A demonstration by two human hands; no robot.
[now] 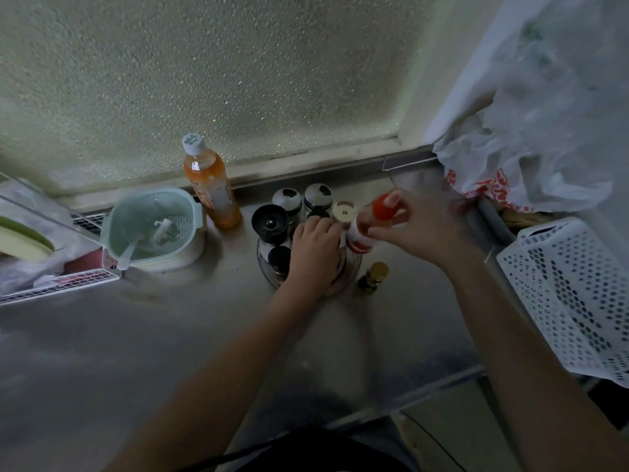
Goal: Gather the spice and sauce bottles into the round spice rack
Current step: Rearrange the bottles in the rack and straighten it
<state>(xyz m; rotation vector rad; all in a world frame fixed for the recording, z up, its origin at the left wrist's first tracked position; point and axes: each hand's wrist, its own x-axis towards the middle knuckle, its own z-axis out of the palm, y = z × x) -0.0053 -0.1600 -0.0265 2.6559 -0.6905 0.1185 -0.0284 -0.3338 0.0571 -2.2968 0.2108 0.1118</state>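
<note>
Red-capped bottle (360, 233) pinched by right hand (415, 223) | left hand (315, 247) on rack (352, 267)

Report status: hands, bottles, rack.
Left hand down in round rack. Right hand gripping red-capped bottle at rack edge. Gold-capped jar outside on counter. Nothing in the way.

Under my arms the counter (170, 335) looks like dull brushed metal; the window pane (204, 80) behind is rough, pebbled glass. The shaker lids (286, 198) shine like chrome; the basket (571, 294) is matt perforated plastic; the bag (544, 148) thin, crinkled plastic.
</note>
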